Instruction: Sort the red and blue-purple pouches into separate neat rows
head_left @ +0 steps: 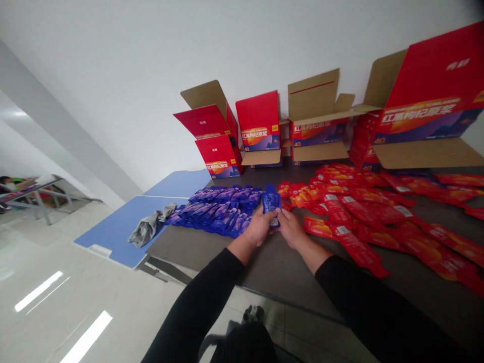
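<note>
One blue pouch (270, 201) pinched by left hand (260, 225), right hand (291, 228); I see long axis pointing away, blue pile (223, 207) nearer left hand.

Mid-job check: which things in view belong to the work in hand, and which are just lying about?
In the work, judging by the layout:
- blue pouch, held by left hand and right hand
- blue pouches, in rows
- red pouches, spread loosely
- boxes, flaps raised, likely
- dark table

Apparently just lying about:
- grey cloth, crumpled on the blue table
</note>
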A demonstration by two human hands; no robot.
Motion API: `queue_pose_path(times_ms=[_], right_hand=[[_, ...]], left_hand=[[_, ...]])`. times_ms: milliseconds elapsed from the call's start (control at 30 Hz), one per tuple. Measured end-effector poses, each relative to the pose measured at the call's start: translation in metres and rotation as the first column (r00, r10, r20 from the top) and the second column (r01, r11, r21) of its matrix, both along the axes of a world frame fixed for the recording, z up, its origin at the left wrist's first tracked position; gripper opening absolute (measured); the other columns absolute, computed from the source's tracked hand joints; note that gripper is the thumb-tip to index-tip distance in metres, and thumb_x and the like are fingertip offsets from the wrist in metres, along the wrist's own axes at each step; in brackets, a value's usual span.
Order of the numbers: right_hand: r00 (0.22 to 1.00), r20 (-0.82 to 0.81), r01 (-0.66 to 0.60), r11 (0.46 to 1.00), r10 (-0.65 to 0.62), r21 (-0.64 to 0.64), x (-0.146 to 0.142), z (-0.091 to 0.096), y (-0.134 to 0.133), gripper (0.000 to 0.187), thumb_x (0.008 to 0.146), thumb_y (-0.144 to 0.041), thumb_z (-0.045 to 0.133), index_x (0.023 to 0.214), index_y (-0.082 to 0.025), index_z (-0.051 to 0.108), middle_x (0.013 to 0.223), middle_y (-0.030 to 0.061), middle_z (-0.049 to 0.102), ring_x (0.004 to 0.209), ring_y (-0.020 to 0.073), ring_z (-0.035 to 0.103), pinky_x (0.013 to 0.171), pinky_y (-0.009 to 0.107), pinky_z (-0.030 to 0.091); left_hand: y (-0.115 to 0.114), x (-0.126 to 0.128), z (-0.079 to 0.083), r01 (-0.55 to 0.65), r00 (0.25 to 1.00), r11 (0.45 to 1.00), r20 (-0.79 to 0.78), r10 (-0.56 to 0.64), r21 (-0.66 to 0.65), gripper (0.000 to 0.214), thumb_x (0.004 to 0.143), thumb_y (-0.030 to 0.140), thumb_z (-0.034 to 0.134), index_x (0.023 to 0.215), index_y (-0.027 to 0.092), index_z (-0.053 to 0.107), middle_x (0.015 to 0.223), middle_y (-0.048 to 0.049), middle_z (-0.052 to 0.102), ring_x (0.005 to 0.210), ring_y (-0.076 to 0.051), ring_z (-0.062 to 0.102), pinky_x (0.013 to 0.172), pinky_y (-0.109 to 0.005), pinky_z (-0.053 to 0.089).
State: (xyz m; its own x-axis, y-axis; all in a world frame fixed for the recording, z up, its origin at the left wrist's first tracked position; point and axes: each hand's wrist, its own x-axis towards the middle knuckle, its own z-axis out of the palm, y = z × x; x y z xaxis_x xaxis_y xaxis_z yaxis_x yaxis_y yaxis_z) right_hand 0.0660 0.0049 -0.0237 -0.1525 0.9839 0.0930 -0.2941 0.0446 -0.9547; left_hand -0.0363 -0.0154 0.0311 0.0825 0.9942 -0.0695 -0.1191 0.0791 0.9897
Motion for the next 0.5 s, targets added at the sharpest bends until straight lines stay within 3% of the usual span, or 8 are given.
queue_pose_path(times_ms=[100, 233, 300, 367, 400, 433, 467, 500], right_hand=[[0.999, 0.034, -0.028, 1.000, 0.028, 0.001, 0.000, -0.003, 0.001, 0.053, 0.084, -0.074, 0.058, 0.093, -0.022, 0.065, 0.068, 0.0047, 0.067, 0.053, 0.0209, 0.061, 0.047, 0.035, 0.052], [0.998, 0.018, -0.068, 0.998, 0.067, 0.014, 0.000, 0.001, -0.001, 0.058, 0.082, -0.079, 0.057, 0.087, -0.022, 0.060, 0.063, 0.0029, 0.064, 0.050, 0.0179, 0.061, 0.047, 0.031, 0.050], [0.997, -0.019, -0.080, 0.997, 0.080, 0.008, 0.000, 0.006, -0.003, 0.063, 0.079, -0.083, 0.055, 0.087, -0.021, 0.058, 0.063, 0.0025, 0.065, 0.051, 0.0164, 0.061, 0.047, 0.028, 0.049], [0.996, -0.029, -0.079, 0.997, 0.079, 0.003, -0.001, 0.010, -0.005, 0.067, 0.077, -0.086, 0.054, 0.087, -0.020, 0.057, 0.064, 0.0026, 0.065, 0.051, 0.0152, 0.061, 0.047, 0.026, 0.047], [0.997, -0.025, -0.079, 0.997, 0.079, 0.003, -0.001, 0.011, -0.005, 0.067, 0.077, -0.086, 0.054, 0.087, -0.020, 0.056, 0.064, 0.0026, 0.065, 0.051, 0.0148, 0.060, 0.047, 0.026, 0.047], [0.997, -0.019, -0.081, 0.997, 0.081, 0.005, 0.000, 0.013, -0.006, 0.068, 0.076, -0.086, 0.054, 0.086, -0.019, 0.056, 0.064, 0.0025, 0.065, 0.051, 0.0146, 0.060, 0.047, 0.026, 0.046], [0.996, -0.014, -0.086, 0.996, 0.086, 0.008, 0.000, 0.013, -0.007, 0.068, 0.076, -0.086, 0.054, 0.086, -0.019, 0.056, 0.064, 0.0023, 0.065, 0.051, 0.0144, 0.060, 0.048, 0.026, 0.046], [0.996, -0.011, -0.090, 0.996, 0.090, 0.011, 0.000, 0.014, -0.007, 0.068, 0.076, -0.086, 0.054, 0.085, -0.019, 0.056, 0.064, 0.0023, 0.065, 0.051, 0.0142, 0.059, 0.048, 0.026, 0.046]], left_hand=[[-0.004, 0.001, -0.002, 0.011, 0.996, 1.000, 0.090, -0.009, -0.023, 0.037, 0.076, 0.042, 0.073, 0.100, 0.019, 0.056, 0.068, 0.0032, 0.054, 0.047, -0.010, 0.049, 0.041, -0.019, 0.033], [-0.005, -0.012, 0.007, -0.089, 0.993, 0.996, 0.079, 0.087, 0.029, 0.030, 0.083, 0.038, 0.063, 0.106, 0.020, 0.055, 0.083, -0.0026, 0.064, 0.060, -0.014, 0.061, 0.051, -0.024, 0.047], [-0.003, -0.030, 0.019, -0.177, 0.981, 0.981, -0.062, 0.182, 0.078, 0.025, 0.091, 0.034, 0.053, 0.112, 0.020, 0.054, 0.094, -0.0059, 0.067, 0.071, -0.016, 0.066, 0.062, -0.028, 0.054], [0.001, -0.054, 0.037, -0.208, 0.890, 0.963, -0.376, 0.259, 0.171, 0.031, 0.100, 0.035, 0.036, 0.122, 0.019, 0.051, 0.108, -0.0099, 0.069, 0.082, -0.019, 0.069, 0.072, -0.034, 0.057], [0.003, -0.067, 0.046, -0.176, 0.748, 0.960, -0.604, 0.273, 0.216, 0.036, 0.103, 0.035, 0.029, 0.127, 0.018, 0.050, 0.112, -0.0118, 0.068, 0.088, -0.020, 0.069, 0.076, -0.035, 0.057], [0.005, -0.080, 0.055, -0.103, 0.492, 0.964, -0.829, 0.265, 0.247, 0.040, 0.105, 0.033, 0.025, 0.133, 0.017, 0.048, 0.115, -0.0134, 0.068, 0.094, -0.021, 0.069, 0.081, -0.035, 0.057], [0.006, -0.093, 0.063, -0.020, 0.136, 0.972, -0.962, 0.235, 0.235, 0.042, 0.105, 0.031, 0.026, 0.139, 0.016, 0.045, 0.118, -0.0148, 0.067, 0.102, -0.023, 0.068, 0.086, -0.037, 0.055], [0.008, -0.103, 0.070, -0.007, 0.001, 0.974, -0.974, 0.225, 0.225, 0.043, 0.103, 0.032, 0.037, 0.141, 0.015, 0.046, 0.126, -0.0191, 0.063, 0.114, -0.029, 0.064, 0.094, -0.042, 0.052]])
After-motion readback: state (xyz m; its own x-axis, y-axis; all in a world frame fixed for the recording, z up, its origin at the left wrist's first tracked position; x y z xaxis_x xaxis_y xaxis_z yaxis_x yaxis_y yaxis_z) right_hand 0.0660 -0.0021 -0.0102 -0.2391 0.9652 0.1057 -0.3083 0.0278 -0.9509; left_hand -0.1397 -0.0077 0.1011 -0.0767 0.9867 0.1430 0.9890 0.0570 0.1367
